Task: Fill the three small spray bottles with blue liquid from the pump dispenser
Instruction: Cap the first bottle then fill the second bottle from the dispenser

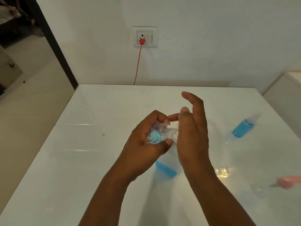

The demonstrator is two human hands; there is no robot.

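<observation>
Left hand (145, 141) grips small clear plastic spray bottle (157, 133), uncapped, ribbed neck at white pump dispenser (167, 162) spout. Right hand (192, 128), fingers straight, presses pump. Glossy white table (81, 160).

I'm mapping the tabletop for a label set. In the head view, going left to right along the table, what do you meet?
Left hand gripping the open small spray bottle → right hand over the pump dispenser → filled spray bottle lying on the table → pink object near the right edge.
</observation>
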